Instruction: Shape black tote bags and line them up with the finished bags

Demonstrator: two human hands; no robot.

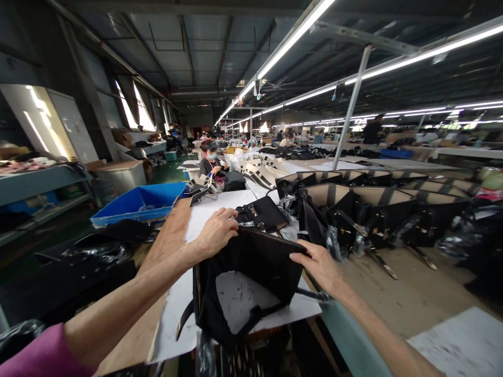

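Observation:
A black handbag piece [259, 262], with an open gap through its middle, stands on white sheets [176, 309] at the near end of the bench. My left hand [218, 229] pinches its upper left edge. At the upper right edge, my right hand [316, 264] grips it between thumb and fingers. Black straps hang at its lower sides. Just behind it lies a flat black bag panel [262, 212] with metal hardware, near my left fingers.
Rows of black bags with tan linings [377, 209] stand on the right table. A blue bin [141, 201] is at the left, with dark bag pieces [90, 262] nearer me. Across the bench sits a co-worker [212, 162]. A metal post [351, 107] rises at the right.

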